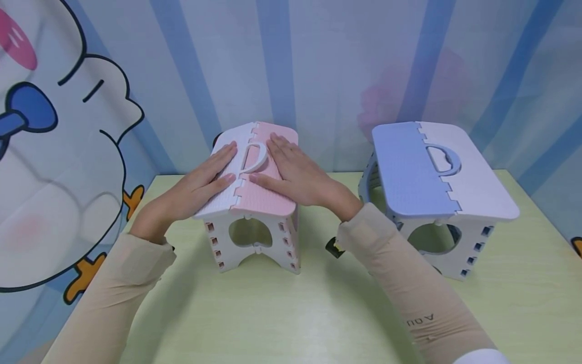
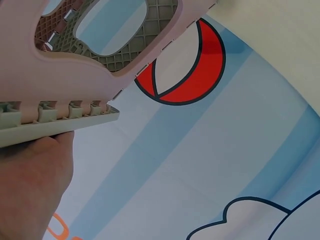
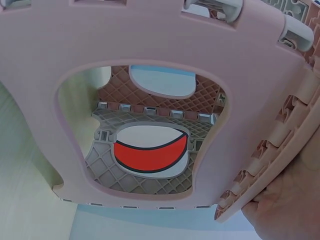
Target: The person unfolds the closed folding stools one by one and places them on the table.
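Note:
A pink-and-white folding step stool [image 1: 263, 198] stands on its legs at the middle of the table, its two top halves sloping down from a slightly raised centre seam. My left hand [image 1: 195, 186] lies with extended fingers on the white half. On the pink half rests my right hand [image 1: 300, 174], fingers straight and thumb near the seam. Between both hands sits the stool's white loop handle [image 1: 263, 157]. The left wrist view shows the left hand [image 2: 37, 180] against the white panel edge; in the right wrist view, the right hand [image 3: 285, 202] meets the pink panel, with the stool's cut-out side leg [image 3: 40, 115] beside it.
A larger blue-and-white folding stool [image 1: 418, 177] stands at the right with its top flat. A small black object [image 1: 335, 247] lies on the light wooden table [image 1: 273, 313] near the right sleeve. Behind is a striped cartoon backdrop [image 1: 327, 76].

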The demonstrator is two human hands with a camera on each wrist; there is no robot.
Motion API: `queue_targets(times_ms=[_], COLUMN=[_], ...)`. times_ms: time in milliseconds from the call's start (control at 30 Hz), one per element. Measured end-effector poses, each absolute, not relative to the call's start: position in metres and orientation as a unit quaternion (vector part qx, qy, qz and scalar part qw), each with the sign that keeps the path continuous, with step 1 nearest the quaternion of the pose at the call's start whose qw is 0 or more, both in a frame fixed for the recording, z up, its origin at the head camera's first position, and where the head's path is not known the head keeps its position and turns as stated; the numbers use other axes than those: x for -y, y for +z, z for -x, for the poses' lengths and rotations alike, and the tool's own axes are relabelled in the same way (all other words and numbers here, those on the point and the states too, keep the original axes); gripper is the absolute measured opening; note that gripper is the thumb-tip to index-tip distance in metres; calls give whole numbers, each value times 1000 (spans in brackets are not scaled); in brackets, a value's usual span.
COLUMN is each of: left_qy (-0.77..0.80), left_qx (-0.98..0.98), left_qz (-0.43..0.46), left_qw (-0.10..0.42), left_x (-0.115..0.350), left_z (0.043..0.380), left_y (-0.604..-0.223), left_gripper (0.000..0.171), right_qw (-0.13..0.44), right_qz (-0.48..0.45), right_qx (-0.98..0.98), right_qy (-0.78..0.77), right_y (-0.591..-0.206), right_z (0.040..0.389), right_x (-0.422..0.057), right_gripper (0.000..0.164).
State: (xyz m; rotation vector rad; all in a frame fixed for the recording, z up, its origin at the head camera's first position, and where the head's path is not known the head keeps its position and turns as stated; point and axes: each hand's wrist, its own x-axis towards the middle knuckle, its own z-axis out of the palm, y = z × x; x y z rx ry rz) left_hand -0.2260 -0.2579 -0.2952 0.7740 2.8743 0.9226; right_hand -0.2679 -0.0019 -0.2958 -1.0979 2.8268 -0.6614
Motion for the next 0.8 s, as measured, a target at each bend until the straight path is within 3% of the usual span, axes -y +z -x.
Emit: queue_targets(times_ms=[800], left_qy=[241], left_qx=[-939], left_qz=[-243], left_qw=[18], left_x=[255], left_z=[225], left_y=[-291], left_gripper=[67], right_qw=[29], right_qz=[354], right_qx=[-915], right_qy=[-189], right_y=[-293], right_z=[268], right_x=[0], right_gripper=[94])
